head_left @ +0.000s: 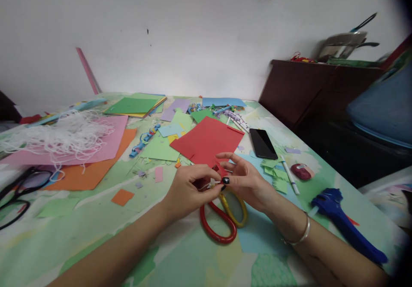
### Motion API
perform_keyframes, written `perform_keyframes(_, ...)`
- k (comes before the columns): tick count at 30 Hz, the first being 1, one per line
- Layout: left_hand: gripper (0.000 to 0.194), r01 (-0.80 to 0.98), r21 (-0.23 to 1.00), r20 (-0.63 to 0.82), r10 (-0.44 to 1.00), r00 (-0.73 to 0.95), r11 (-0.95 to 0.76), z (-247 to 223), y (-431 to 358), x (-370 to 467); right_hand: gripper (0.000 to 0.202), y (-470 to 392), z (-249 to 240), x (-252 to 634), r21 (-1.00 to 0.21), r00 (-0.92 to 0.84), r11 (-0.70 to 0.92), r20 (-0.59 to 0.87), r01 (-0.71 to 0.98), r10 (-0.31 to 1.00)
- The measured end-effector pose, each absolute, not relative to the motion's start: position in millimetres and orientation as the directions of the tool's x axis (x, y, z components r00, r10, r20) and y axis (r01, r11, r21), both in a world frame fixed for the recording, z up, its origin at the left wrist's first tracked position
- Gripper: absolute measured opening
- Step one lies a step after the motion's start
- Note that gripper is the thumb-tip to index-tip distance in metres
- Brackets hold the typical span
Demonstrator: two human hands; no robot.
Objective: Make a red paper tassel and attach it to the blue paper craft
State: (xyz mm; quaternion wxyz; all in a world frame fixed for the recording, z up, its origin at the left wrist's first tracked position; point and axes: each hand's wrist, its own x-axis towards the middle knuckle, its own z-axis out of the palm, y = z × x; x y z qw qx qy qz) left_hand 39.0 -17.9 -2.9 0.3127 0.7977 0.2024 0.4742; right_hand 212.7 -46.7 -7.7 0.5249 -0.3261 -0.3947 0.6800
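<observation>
In the middle of the head view my left hand (189,186) is closed in a pinch around a thin white string (211,184). Meeting it fingertip to fingertip, my right hand (249,179) pinches a small red paper piece (220,171) between thumb and fingers, its other fingers curved outward. How the string and the paper touch is hidden by the fingers. Under both hands lie scissors with one red handle (219,237) and one yellow handle (245,216), their blades mostly covered. A large red paper sheet (207,138) lies just beyond the fingertips.
White string (64,136) is heaped on pink paper (117,136) at left, near black scissors (19,196). A phone (263,144), a white marker (290,177) and a blue glue gun (347,227) lie to the right. Paper scraps and a stacked pile of coloured paper (131,105) cover other spots.
</observation>
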Motion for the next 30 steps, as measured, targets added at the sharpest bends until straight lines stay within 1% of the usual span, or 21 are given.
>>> perform_keyframes(3,0.005,0.028,0.708,0.613,0.633,0.473,-0.706,-3.8,-17.7,38.8,0.056,-46.6,-5.7,212.0,-0.882,-0.212,-0.111,-0.013,-0.457,0.977)
perform_keyframes(9,0.006,0.057,0.725,0.586,0.658,0.473,-0.686,-4.2,-16.6,38.0,0.052,-46.4,-4.1,211.0,-0.912,-0.198,-0.027,0.060,-0.409,0.978)
perform_keyframes(20,0.006,0.093,0.750,0.538,0.686,0.489,-0.655,-7.1,-10.9,34.1,0.049,-43.7,-7.2,217.9,-0.952,-0.227,-0.057,0.013,-0.300,0.974)
perform_keyframes(25,0.005,0.093,0.733,0.560,0.675,0.481,-0.674,-7.9,-9.6,32.7,0.047,-42.4,-9.3,219.3,-0.956,-0.238,-0.053,0.018,-0.289,0.971)
perform_keyframes(30,0.005,0.131,0.708,0.573,0.673,0.468,-0.694,-6.6,-10.1,32.7,0.045,-41.7,-9.7,216.9,-0.951,-0.231,-0.040,0.034,-0.308,0.972)
